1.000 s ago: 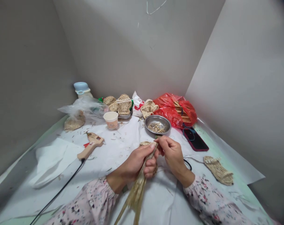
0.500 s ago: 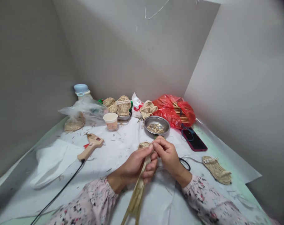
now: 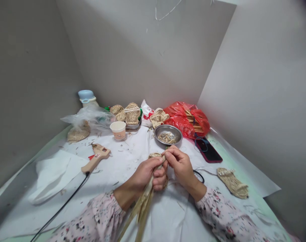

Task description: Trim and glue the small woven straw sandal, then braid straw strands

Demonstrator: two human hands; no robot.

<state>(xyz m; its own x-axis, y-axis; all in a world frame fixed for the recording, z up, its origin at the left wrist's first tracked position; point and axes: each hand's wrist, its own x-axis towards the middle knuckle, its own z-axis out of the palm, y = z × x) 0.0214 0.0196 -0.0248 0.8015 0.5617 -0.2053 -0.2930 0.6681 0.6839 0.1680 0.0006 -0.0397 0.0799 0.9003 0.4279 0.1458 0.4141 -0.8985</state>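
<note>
The left hand's [image 3: 147, 172] fingers curl closed around one bundle of pale strands [image 3: 144, 209] above the middle of the table [image 3: 265, 205], seemingly steadying it for the right hand's [image 3: 181, 169] fingers, pinched together at its upper end. One steel bowl [image 3: 165, 143] sits just beyond, probably for easy reach (its scraps [image 3: 167, 138] defy counting), with one glue gun [image 3: 95, 161] leftward.

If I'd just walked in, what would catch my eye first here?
Probably the bright red plastic bag of straw-coloured sticks at the back right. Next, in the centre, the left hand and right hand pinching long pale fibre strips. A tan glue gun lies to their left.
</note>
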